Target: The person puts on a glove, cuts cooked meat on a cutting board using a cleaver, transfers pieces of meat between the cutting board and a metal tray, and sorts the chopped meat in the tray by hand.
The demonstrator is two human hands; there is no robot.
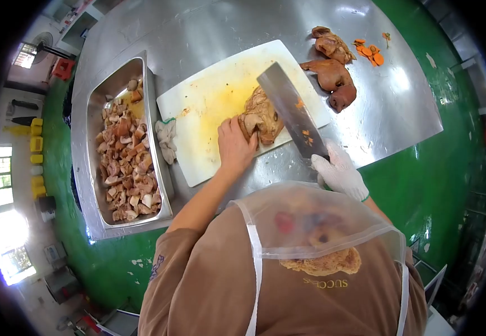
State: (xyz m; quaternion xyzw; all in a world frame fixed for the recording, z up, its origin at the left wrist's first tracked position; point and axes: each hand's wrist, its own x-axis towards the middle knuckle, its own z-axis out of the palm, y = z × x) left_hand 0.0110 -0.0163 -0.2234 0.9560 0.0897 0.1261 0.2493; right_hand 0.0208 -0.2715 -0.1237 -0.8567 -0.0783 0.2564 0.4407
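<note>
My bare left hand (236,143) presses on a piece of cooked brown meat (262,119) on the white cutting board (198,106). The fingers lie against the meat's left side. My right hand (341,169), in a white glove, is wrapped round the handle of a wide cleaver (290,106). The blade slants up and left, beside and partly over the meat, with orange bits stuck to it. Whether the blade touches the meat cannot be made out.
A deep metal tray (164,193) of chopped meat stands left of the board. A crumpled whitish glove (166,140) lies at the board's left edge. Meat pieces (332,78) and orange slices (373,55) lie on the metal table (198,28) at the upper right.
</note>
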